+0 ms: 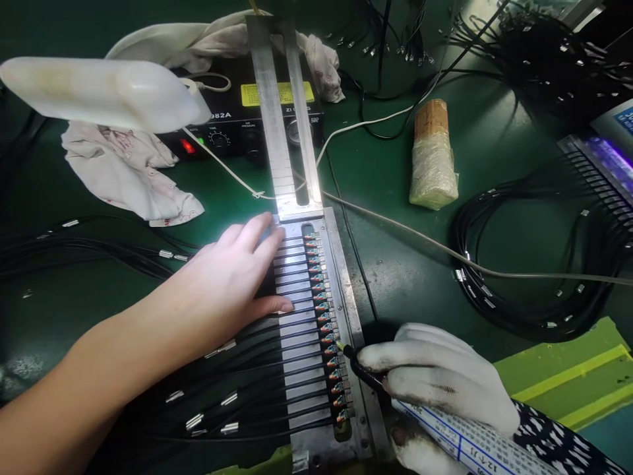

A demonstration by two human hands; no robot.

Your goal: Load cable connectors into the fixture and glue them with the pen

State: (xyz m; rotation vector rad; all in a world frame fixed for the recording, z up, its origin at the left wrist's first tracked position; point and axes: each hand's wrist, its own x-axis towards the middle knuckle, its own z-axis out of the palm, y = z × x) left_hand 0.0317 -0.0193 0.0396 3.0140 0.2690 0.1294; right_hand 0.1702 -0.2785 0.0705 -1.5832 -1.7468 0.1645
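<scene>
White printed tube (459, 435) nearest, running in from the lower right, tail cut by the picture edge. Right hand (440, 382), gloved, fingers closed round it. Black nose, yellow-green tip (339, 345) aimed up-left, right at the wire ends (328, 339) about two thirds down the row; can't tell if it's touching.

Wire ends sit in the metal jig (349, 290), mid-picture: row of black cables (302, 358) laid side by side across it, coloured cores and plugs along the right.

Left hand (230, 267), bare: fingertips at the jig's far left corner, thumb well apart from them, lying over cables partway down. Spread wide, steadying contact only, no grip round anything.

Edges: jig's right rail runs beside the gloved fingers, partly hidden by them. Far end meets a slotted plate (270, 99) reaching up in front of the black box (232, 132), red switch lit. White oblong body (99, 92) overlaps box's left end.

Room: left side crowded with cables and metal plugs. On the right, green counter (390, 227) shows between rail, wrapped block (434, 158) and cable coil (457, 264), crossed by a cord (410, 233). Yellow-green sheet (568, 379) beyond the right hand.
</scene>
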